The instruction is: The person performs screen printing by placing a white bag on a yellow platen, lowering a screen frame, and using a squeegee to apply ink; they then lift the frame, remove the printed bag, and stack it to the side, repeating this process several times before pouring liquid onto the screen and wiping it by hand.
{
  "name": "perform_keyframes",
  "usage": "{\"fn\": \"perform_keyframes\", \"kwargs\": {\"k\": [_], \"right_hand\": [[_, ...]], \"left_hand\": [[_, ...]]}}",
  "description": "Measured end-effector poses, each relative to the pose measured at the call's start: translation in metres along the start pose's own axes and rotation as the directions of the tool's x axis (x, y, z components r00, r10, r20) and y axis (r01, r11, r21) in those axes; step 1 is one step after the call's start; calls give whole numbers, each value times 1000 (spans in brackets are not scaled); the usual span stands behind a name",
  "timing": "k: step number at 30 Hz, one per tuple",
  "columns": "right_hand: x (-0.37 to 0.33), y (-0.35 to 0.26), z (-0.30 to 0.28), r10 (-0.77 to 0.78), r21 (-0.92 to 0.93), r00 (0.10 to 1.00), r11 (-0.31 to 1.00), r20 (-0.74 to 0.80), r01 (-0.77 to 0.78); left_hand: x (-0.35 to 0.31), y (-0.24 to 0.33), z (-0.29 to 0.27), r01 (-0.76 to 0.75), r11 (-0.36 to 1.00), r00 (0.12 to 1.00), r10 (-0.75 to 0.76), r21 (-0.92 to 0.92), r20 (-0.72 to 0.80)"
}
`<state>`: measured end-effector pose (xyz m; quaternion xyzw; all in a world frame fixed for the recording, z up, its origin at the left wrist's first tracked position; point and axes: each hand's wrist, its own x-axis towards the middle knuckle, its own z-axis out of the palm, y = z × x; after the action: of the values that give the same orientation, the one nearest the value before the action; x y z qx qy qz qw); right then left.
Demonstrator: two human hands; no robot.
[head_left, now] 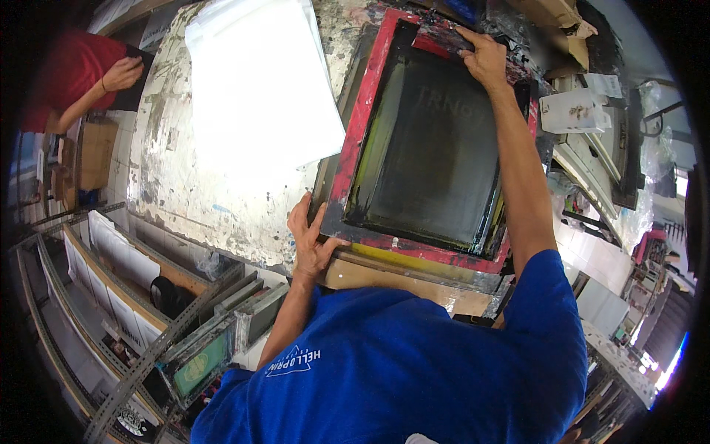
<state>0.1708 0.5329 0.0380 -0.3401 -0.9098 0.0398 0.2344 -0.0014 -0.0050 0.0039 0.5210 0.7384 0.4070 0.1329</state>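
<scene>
Blue-sleeved arms reach out: left hand (309,240) fingers clamp the red-framed dark mesh printing screen (429,140) at its near-left corner, right hand (484,59) fingers clamp its far edge.

The person wears a bright blue short-sleeved shirt (414,362) of plain knit cloth, its fabric creased in soft folds across the chest and shoulders (the fisheye swells it to fill most of the lower picture). On the left sleeve (244,385) sits a small white print: a line of lettering beside a little angular emblem, while the right sleeve (543,296) is unmarked and ends above the elbow. Both forearms are bare, and the left hand (310,240) and right hand (484,59) carry no gloves, rings or watch.
</scene>
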Motion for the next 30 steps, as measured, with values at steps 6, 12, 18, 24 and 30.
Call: {"fn": "perform_keyframes", "kwargs": {"k": [6, 12, 18, 24, 30], "right_hand": [[8, -34, -45, 238, 75, 956, 964, 172, -254], [-56, -55, -84, 382, 577, 894, 685, 234, -444], [-152, -184, -159, 239, 540, 940, 772, 242, -335], [-152, -288, -260, 168, -17, 942, 985, 291, -170], [-111, -257, -309, -161, -19, 969, 987, -189, 161]], "left_hand": [[-5, -5, 0, -26, 999, 1000, 26, 40, -2], [-11, -1, 8, 94, 987, 994, -100, -134, -39], [4, 24, 4, -38, 947, 976, -34, -320, -216], [65, 92, -22, -185, 794, 914, -78, -580, -399], [173, 196, -51, -296, 674, 839, -156, -677, -522]]}}
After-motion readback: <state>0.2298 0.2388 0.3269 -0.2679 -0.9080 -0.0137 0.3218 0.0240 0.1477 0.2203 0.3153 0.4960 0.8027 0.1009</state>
